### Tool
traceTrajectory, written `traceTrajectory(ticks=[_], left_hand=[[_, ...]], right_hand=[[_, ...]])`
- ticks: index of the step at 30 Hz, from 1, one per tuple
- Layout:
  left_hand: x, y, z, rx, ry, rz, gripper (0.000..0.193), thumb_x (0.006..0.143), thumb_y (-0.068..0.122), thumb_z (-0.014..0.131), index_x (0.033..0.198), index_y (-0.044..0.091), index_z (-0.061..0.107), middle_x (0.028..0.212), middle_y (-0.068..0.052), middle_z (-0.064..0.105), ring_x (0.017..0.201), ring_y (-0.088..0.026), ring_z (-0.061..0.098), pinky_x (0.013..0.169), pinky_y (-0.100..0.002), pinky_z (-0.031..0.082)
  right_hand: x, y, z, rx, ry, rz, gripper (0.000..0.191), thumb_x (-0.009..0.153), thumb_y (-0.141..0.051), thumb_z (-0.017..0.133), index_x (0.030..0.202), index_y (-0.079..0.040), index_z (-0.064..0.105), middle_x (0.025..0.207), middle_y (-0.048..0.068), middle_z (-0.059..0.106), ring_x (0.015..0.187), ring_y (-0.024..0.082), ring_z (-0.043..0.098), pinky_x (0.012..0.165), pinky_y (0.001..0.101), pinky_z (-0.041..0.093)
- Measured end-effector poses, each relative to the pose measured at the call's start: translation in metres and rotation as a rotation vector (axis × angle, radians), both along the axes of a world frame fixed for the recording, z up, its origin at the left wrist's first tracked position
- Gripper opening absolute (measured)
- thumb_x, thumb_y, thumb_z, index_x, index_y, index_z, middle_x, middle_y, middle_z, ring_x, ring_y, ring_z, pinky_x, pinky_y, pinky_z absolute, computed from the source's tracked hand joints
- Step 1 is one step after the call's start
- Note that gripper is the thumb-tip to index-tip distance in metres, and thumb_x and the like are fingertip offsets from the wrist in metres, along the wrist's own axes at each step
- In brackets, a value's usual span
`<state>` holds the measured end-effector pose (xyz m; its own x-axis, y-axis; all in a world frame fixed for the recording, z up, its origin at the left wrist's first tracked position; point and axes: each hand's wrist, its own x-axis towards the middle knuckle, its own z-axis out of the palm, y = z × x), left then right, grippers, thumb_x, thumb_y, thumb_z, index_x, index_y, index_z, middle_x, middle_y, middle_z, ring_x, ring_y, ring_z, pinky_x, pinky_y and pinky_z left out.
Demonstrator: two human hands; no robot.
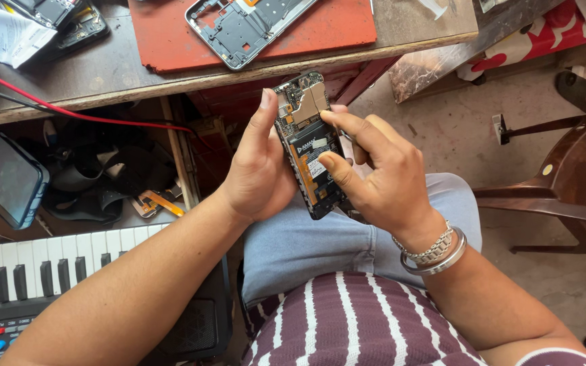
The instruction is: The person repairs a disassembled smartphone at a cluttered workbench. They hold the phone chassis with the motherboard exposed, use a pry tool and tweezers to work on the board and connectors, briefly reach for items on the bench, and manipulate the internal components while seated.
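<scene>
An opened phone (308, 142) with its back cover off shows a black battery, an orange flex cable and a circuit board at the top. My left hand (259, 169) grips it along its left edge, thumb up beside the board. My right hand (374, 173) rests on the phone's right side, with the index finger and thumb pressed on the battery area. A small tool may be between those fingers, but I cannot tell. The phone is held above my lap, just below the workbench edge.
A grey phone frame (245, 27) lies on a red mat (171, 41) on the wooden workbench (103, 74). A red wire (69, 112) crosses the bench edge. Another phone (1, 176) and a keyboard instrument (42, 264) sit left. A brown chair (578, 183) stands right.
</scene>
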<state>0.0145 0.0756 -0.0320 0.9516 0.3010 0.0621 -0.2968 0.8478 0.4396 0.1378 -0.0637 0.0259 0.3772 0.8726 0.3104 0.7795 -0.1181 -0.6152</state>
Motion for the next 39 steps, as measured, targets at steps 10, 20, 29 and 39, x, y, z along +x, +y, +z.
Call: traceTrajectory(ticks=[10, 20, 29, 39], left_hand=[[0.002, -0.002, 0.008, 0.02, 0.173, 0.042, 0.059, 0.107, 0.052, 0.041, 0.14, 0.005, 0.054, 0.133, -0.012, 0.065, 0.123, -0.026, 0.063, 0.11, -0.049, 0.051], [-0.005, -0.004, 0.004, -0.003, 0.055, -0.014, 0.062, 0.112, 0.054, 0.038, 0.144, 0.003, 0.053, 0.133, -0.011, 0.064, 0.124, -0.023, 0.062, 0.114, -0.044, 0.049], [-0.007, -0.002, 0.006, -0.007, 0.053, -0.007, 0.058, 0.112, 0.054, 0.04, 0.143, 0.007, 0.053, 0.132, -0.01, 0.064, 0.124, -0.022, 0.062, 0.113, -0.044, 0.048], [-0.004, -0.002, 0.004, -0.016, 0.04, -0.008, 0.064, 0.11, 0.053, 0.04, 0.147, 0.003, 0.05, 0.142, -0.014, 0.059, 0.135, -0.025, 0.056, 0.121, -0.045, 0.042]], right_hand=[[-0.006, 0.005, 0.011, -0.081, -0.163, 0.017, 0.05, 0.095, -0.047, 0.069, 0.135, -0.018, 0.064, 0.099, 0.005, 0.068, 0.067, 0.02, 0.066, 0.059, 0.0373, 0.052], [-0.004, -0.009, 0.012, 0.091, 0.014, 0.055, 0.042, 0.107, -0.013, 0.049, 0.148, -0.005, 0.06, 0.103, 0.01, 0.059, 0.089, 0.022, 0.058, 0.083, 0.0331, 0.05], [-0.011, -0.002, 0.006, 0.115, 0.009, 0.019, 0.04, 0.104, -0.008, 0.067, 0.144, -0.009, 0.062, 0.1, 0.009, 0.06, 0.076, 0.017, 0.055, 0.07, 0.0303, 0.05], [-0.016, 0.001, 0.003, 0.125, -0.067, 0.004, 0.036, 0.105, -0.012, 0.069, 0.14, -0.014, 0.063, 0.099, 0.009, 0.064, 0.082, 0.021, 0.065, 0.072, 0.0354, 0.053]])
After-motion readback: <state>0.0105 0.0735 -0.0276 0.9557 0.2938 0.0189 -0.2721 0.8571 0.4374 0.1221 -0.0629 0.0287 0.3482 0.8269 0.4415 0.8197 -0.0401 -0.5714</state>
